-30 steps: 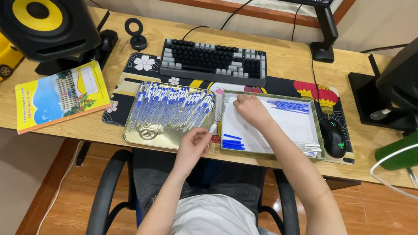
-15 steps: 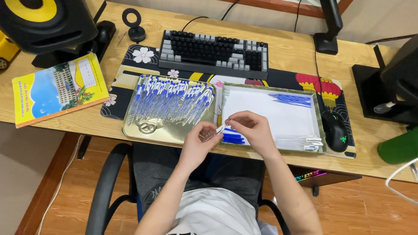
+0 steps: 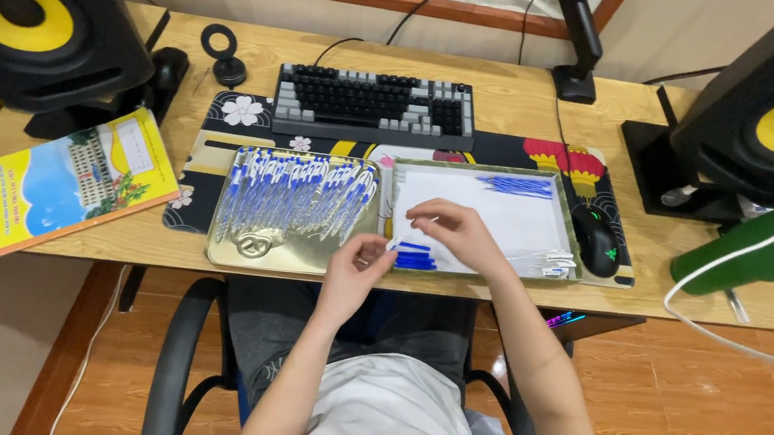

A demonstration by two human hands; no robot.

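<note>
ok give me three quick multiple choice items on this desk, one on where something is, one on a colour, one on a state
1. Where does the book lie?
A. left of the two trays
B. on the keyboard
C. right of the mouse

2. What colour are the speaker cones?
A. red
B. yellow
C. white

3. How is the left tray compared with the right tray?
A. both bare
B. left packed with pens, right mostly bare white
C. left bare, right packed

Answers
1. A: the book sits at the desk's left edge, beyond the left tray.
2. B: both black speakers show yellow rings.
3. B: blue and white pens cover the left tray, while the right has only small clusters. The left hand and right hand meet over a small white piece at the right tray's front corner.
</note>
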